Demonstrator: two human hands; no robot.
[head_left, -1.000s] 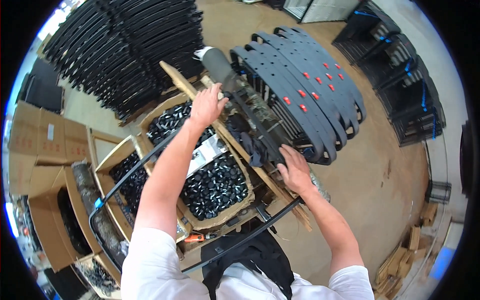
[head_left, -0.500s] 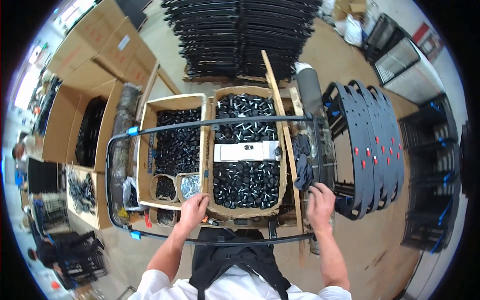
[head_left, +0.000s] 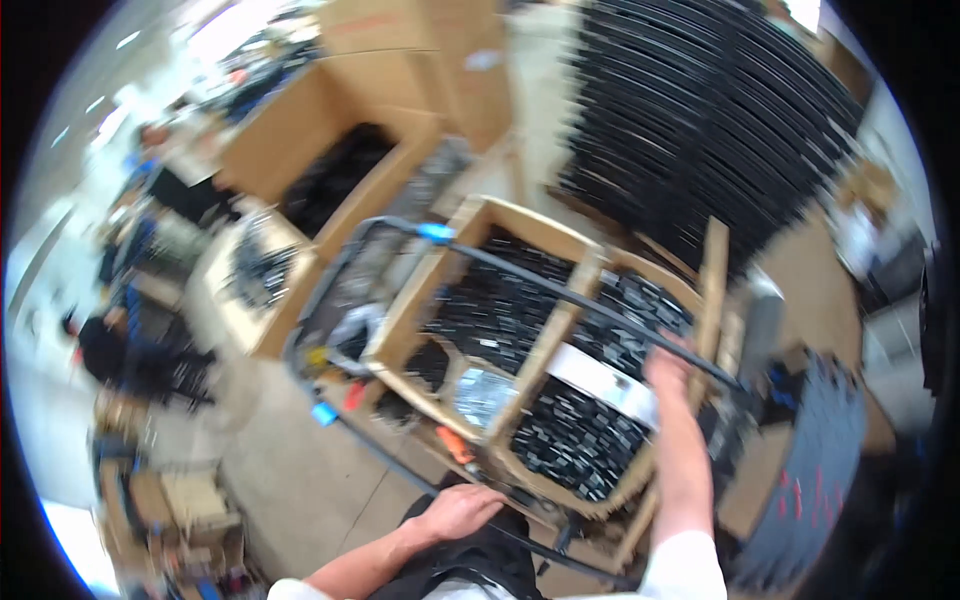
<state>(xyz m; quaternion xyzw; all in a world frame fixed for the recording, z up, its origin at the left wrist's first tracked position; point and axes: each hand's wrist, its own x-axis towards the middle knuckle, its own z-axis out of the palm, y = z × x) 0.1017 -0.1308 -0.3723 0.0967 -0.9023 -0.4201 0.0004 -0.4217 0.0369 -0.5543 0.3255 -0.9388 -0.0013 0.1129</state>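
Frame [head_left: 580, 299]: blk, lying across parts bins [head_left: 540, 224]
Blue clips [head_left: 435, 233]: 2 on, L end; remainder unclear
L hand [head_left: 463, 511]: nr near side, grip can't tell
R hand [head_left: 668, 364]: at far side, blurred, ditto

From the person's head, one wide fisheye camera looks steeply down and forward, close above the left hand [head_left: 463, 512], right hand [head_left: 668, 364] and open boxes [head_left: 548, 352], which sit slanted in its view

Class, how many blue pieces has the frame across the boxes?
2 on the frame: one blue piece by its far left corner, another by its near left corner. The left hand or right hand may hide more.
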